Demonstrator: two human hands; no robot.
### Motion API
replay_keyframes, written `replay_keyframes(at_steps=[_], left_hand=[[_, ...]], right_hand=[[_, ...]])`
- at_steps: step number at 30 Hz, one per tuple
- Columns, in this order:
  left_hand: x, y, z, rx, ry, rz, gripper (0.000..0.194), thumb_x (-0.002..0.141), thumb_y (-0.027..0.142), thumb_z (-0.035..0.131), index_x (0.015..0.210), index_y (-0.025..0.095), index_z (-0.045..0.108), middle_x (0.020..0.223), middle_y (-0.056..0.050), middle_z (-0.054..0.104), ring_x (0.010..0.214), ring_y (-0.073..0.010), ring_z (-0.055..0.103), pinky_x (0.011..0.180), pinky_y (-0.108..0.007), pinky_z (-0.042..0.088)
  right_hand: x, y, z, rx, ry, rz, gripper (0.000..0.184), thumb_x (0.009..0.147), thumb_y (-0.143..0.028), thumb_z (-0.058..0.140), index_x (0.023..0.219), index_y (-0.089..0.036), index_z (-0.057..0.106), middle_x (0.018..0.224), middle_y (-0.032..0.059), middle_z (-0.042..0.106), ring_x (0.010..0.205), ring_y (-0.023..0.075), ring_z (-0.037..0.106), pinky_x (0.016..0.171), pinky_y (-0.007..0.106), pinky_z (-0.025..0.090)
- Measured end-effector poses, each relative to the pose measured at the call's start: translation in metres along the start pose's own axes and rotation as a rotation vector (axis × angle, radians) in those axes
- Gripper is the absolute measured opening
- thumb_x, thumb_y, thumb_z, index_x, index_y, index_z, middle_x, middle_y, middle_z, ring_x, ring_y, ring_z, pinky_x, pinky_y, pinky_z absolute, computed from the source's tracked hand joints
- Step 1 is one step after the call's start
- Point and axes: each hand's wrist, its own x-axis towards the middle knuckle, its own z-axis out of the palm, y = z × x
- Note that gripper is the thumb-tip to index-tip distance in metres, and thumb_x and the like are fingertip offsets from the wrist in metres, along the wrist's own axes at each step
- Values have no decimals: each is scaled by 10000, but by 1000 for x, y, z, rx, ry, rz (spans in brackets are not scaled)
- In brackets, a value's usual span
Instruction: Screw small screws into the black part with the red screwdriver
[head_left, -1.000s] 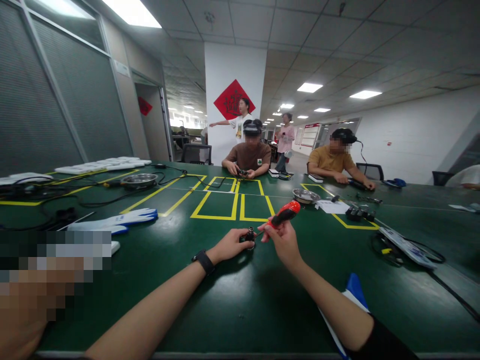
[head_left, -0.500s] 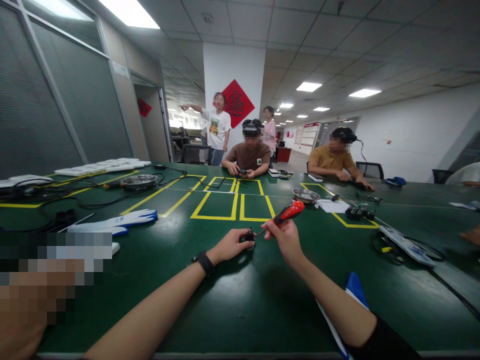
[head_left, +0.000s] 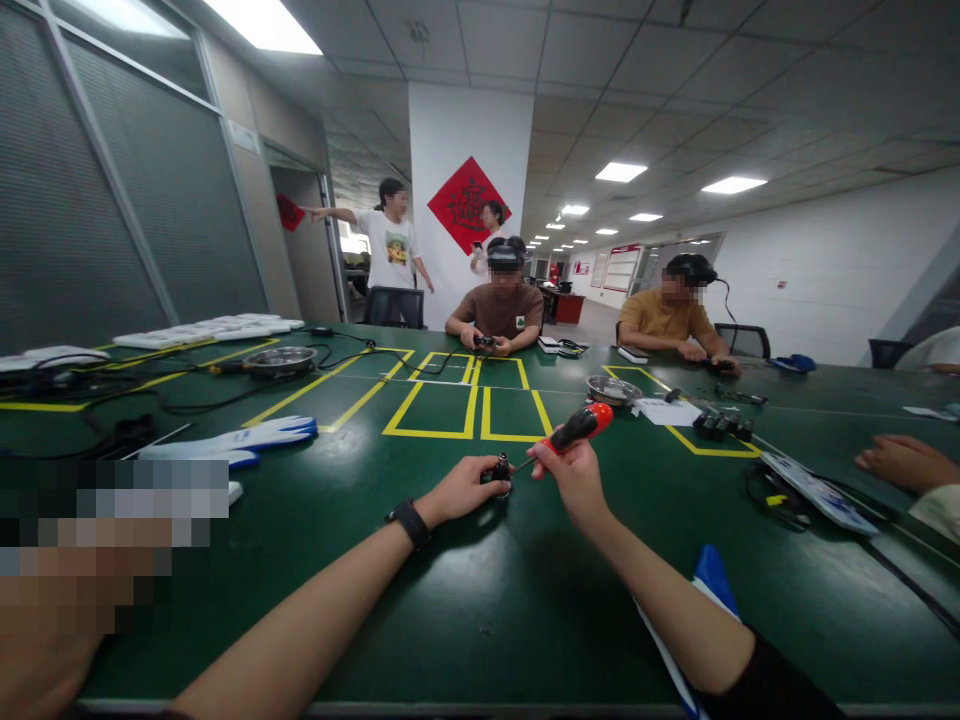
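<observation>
My left hand (head_left: 471, 487) is closed around a small black part with a metal threaded top (head_left: 502, 466), holding it upright against the green table (head_left: 420, 620). Its exact kind is too small to make out. In my right hand (head_left: 574, 475) is a red and black screwdriver (head_left: 582, 428), gripped near the front of its handle. The handle slants up to the right, and the thin shaft points down-left at the black part. Whether the tip touches it, I cannot tell. A dark watch band circles my left wrist.
White and blue gloves (head_left: 247, 440) lie to the left; another glove (head_left: 712, 580) is partly under my right forearm. Metal bowls (head_left: 611, 390), black blocks (head_left: 721, 425), a power strip (head_left: 817, 490) and cables surround the work. Co-workers sit opposite; a co-worker's hand (head_left: 904, 462) is at right.
Both my hands keep nearly the same pose; the screwdriver handle has turned slightly. A co-worker's hand has come further into view at right. Two standing people in the background have moved left.
</observation>
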Motion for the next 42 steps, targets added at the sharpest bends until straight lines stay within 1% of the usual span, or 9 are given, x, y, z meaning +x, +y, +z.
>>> replay_keyframes(at_steps=[3,5,7,11,14,19,25,37,42], left_hand=[[0,1,0,14,-3,7,227,785,279,575,948,141,654,953,-45,671,877,-182,591,799,-259,438],[0,1,-1,37,-5,3,213,788,292,572,909,138,654,898,-37,671,831,-176,591,768,-255,440],[0,1,-1,51,-5,-3,212,786,299,573,897,137,653,882,-33,671,810,-172,590,754,-253,440],[0,1,-1,31,-9,0,229,784,282,577,949,142,652,954,-42,672,860,-176,595,793,-258,434],[0,1,-1,31,-8,-7,223,782,278,580,941,140,652,965,-48,673,866,-180,598,791,-260,435],[0,4,-2,66,-15,10,214,794,283,562,921,132,645,931,-52,670,832,-174,588,747,-252,436],[0,3,-1,145,-6,26,230,787,319,568,896,128,637,794,-23,638,703,-145,547,659,-234,417],[0,2,-2,89,-18,31,210,793,284,558,925,145,643,898,-34,666,806,-168,586,728,-243,430],[0,1,-3,135,-18,30,217,792,294,556,922,139,635,850,-29,650,764,-160,572,703,-239,424]], right_hand=[[-1,-3,2,48,-63,18,312,787,-294,614,1058,-186,504,841,31,684,569,109,605,580,261,509],[-2,-5,4,32,-89,22,312,808,-319,582,1078,-177,517,887,49,682,595,118,618,595,275,517],[-3,-5,6,-7,-78,3,286,793,-328,603,1021,-175,522,840,41,682,566,124,622,561,272,514],[-4,-3,6,-55,-50,-51,247,746,-308,664,869,-189,485,702,-1,652,487,119,592,493,256,495],[-6,-3,5,-70,-61,-59,272,752,-303,660,932,-192,489,722,-4,649,506,121,596,520,266,508],[-9,-6,6,-94,-106,-86,288,822,-316,574,1074,-192,510,817,25,667,568,124,615,590,284,515],[-9,-6,7,-106,-108,-80,274,818,-306,582,1061,-192,526,792,20,668,563,122,607,584,280,505],[-10,-5,6,-106,-58,-101,251,809,-295,593,1031,-196,529,792,18,674,558,120,604,580,280,513],[-10,-6,6,-91,-59,-89,251,805,-282,603,1026,-189,529,784,16,675,552,114,601,572,271,511]])
